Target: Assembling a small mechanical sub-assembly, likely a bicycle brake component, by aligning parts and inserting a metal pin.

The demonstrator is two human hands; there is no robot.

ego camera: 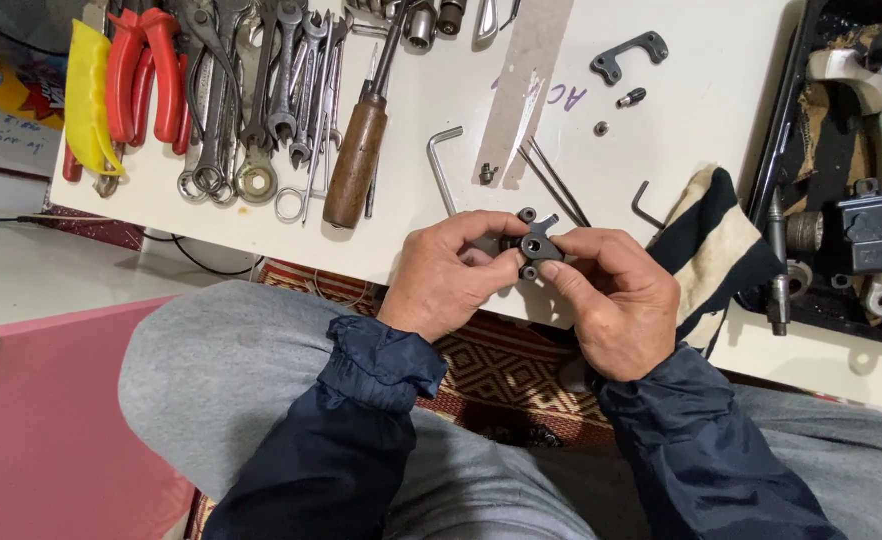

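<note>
A small dark metal bracket part (535,244) with round lugs is pinched between both my hands over the near edge of the white board (691,110). My left hand (446,272) grips its left side with thumb and fingers. My right hand (611,295) holds its right side, thumb on top. A similar flat dark bracket (629,54) lies farther back on the board, with a small dark bit (631,97) and a tiny nut (601,128) near it.
Spanners (271,90), red-handled pliers (146,75), a wooden-handled screwdriver (356,155) and hex keys (443,165) lie at the left and middle. A striped rag (716,245) sits at right, beside a black tray (776,150) of metal parts. My grey-trousered knees are below.
</note>
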